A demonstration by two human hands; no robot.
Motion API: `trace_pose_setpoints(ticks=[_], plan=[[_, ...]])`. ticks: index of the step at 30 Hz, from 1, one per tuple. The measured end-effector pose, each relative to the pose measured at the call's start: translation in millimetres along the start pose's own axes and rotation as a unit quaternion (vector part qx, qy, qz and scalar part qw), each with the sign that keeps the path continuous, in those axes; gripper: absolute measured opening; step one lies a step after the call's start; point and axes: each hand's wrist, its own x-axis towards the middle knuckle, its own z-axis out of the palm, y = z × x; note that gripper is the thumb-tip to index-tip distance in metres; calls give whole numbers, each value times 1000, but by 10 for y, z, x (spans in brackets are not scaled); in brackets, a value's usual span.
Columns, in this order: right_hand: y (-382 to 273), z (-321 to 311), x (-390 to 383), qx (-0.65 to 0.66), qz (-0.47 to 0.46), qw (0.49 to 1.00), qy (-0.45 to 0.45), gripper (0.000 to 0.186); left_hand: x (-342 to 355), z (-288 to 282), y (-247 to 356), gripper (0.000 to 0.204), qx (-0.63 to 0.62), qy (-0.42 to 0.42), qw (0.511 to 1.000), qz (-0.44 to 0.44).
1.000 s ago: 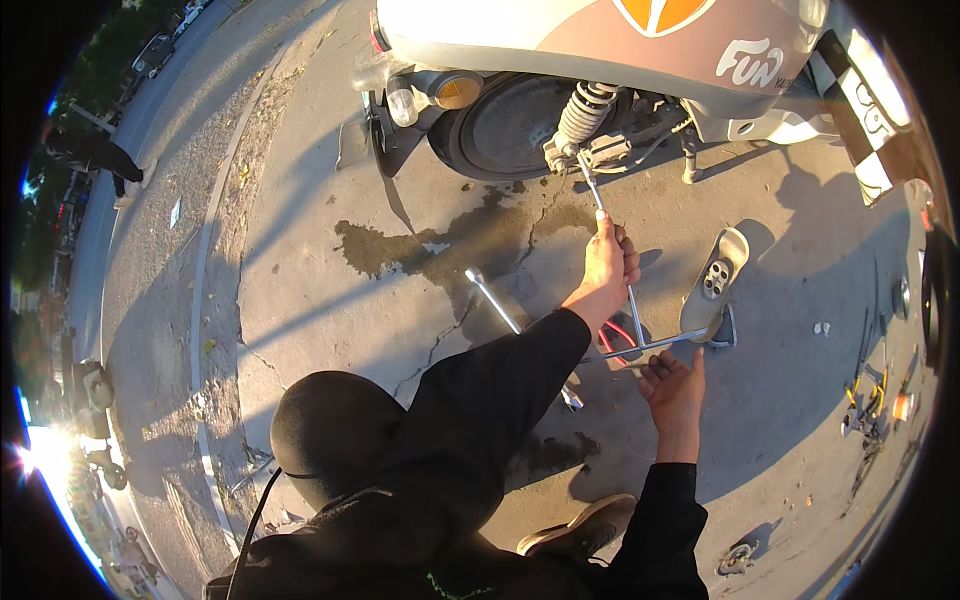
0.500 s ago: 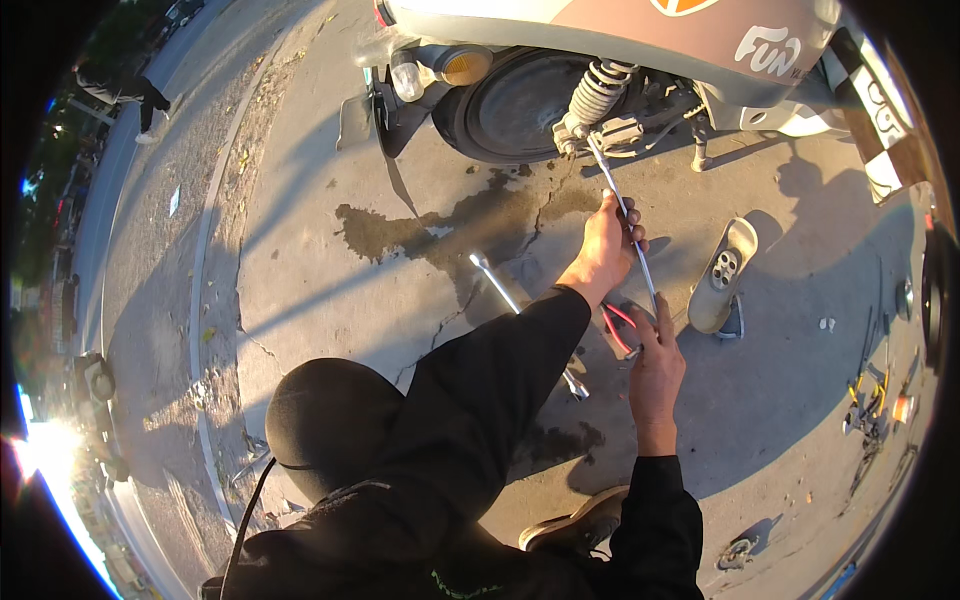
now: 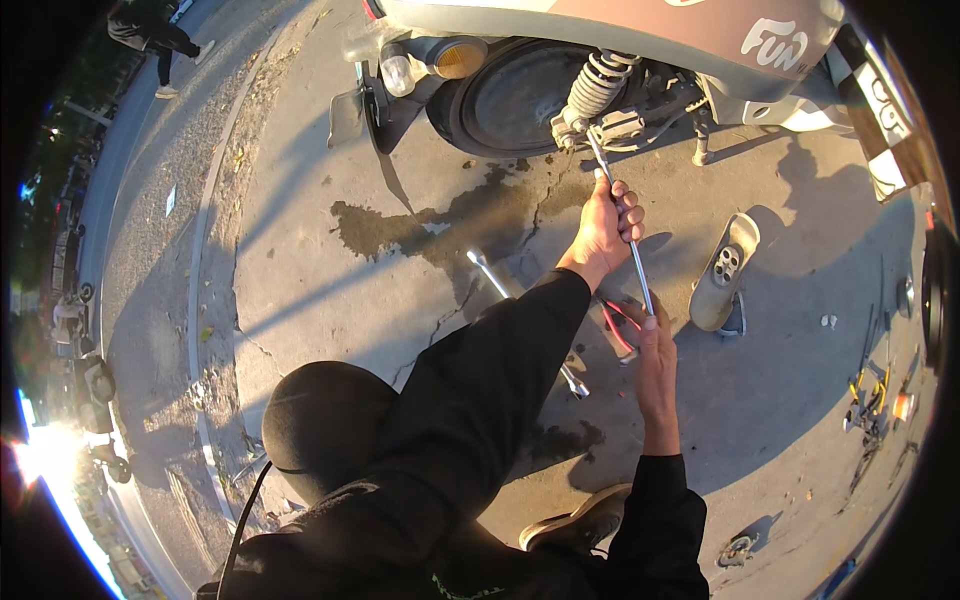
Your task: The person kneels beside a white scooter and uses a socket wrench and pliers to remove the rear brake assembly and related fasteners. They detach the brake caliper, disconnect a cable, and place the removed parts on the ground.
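Note:
My left hand [image 3: 612, 222] grips the shaft of a long chrome socket wrench [image 3: 638, 260], whose far tip meets the fittings below the scooter's shock absorber [image 3: 595, 85]. At the near end of the same wrench my right hand [image 3: 655, 365] has its fingers wrapped round it, thumb on top. Red-handled pliers [image 3: 618, 330] lie on the pavement just left of that hand. Farther left, a second chrome wrench [image 3: 485, 270] lies partly hidden under my left sleeve. A pale metal part with a round fitting [image 3: 710, 300] rests on the ground to the right.
The scooter's grey body [image 3: 640, 20] and rear wheel [image 3: 490, 95] fill the top. Scattered tools [image 3: 865, 400] lie at the right. A person in dark clothing [image 3: 160, 40] walks along the road at upper left, above parked two-wheelers [image 3: 95, 380].
The wrench's crossbar, visible earlier, is out of sight. My right hand has risen onto the shaft's near end, my left hand slightly higher. The passer-by has moved up along the road.

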Motion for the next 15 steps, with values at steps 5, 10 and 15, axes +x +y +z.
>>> trace_pose_setpoints(ticks=[5, 10, 15], plan=[[51, 272, -410, -506, -137, 851, 23, 50, 157, 112, 20, 41, 96, 88, 987, 94], [115, 216, -607, -485, -81, 866, 95, 46, 228, 4, 77, 44, 28, 19, 999, 41], [34, -6, -160, -126, 39, 990, 51, 45, 212, -23, 69, 49, -119, -80, 990, 2]])
